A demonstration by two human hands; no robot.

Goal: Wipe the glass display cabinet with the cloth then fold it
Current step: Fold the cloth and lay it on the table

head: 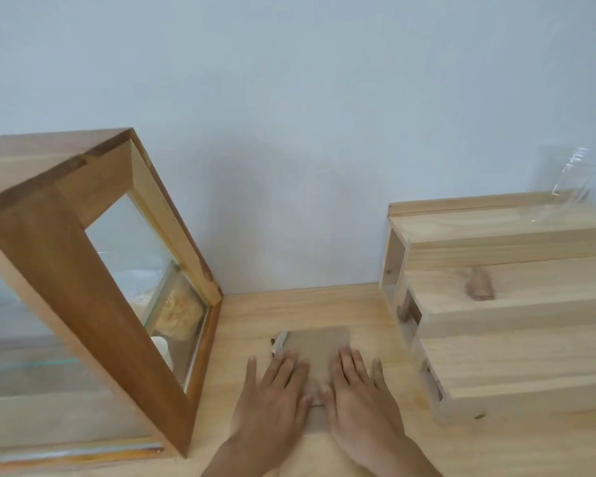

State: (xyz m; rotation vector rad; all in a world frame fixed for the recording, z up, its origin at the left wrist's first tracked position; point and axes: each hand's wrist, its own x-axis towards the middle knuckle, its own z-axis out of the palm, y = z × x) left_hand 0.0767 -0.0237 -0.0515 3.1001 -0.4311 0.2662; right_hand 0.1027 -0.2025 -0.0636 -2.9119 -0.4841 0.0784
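Note:
A beige cloth [319,342] lies folded into a flat rectangle on the wooden table [255,308], between the cabinet and the stepped stand. My left hand [272,397] and my right hand [358,394] rest flat on the cloth side by side, palms down, fingers spread, thumbs nearly touching. The glass display cabinet [83,287] stands to the left, a wooden frame with glass panes; bread-like items show through its side pane.
A stepped pale-wood stand [510,304] fills the right side, with a clear glass jar [572,180] on its top step. A plain grey-blue wall [289,98] runs behind the table.

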